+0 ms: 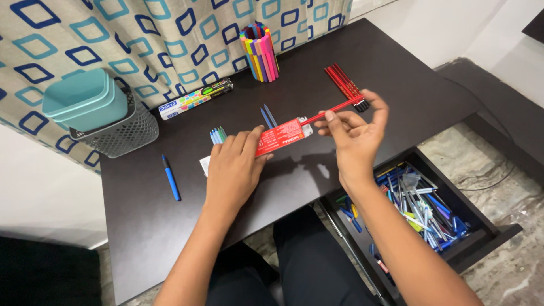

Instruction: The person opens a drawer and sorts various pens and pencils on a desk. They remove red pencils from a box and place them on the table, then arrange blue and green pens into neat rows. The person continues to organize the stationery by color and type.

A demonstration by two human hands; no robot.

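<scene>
The pencil box is red with white print and a white end flap, and the pencil drawn from it is red with a black tip, like the red pencils lying nearby. The desk is very dark brown. A single pen is blue. The pen holder shows pink, yellow, orange, green and blue stripes. The curtain is cream, patterned with teal and navy squares. The lidded box is teal, sitting in a grey mesh basket.

A pencil box lies mid-desk, loose pencils behind-right, open drawer to the right.
</scene>
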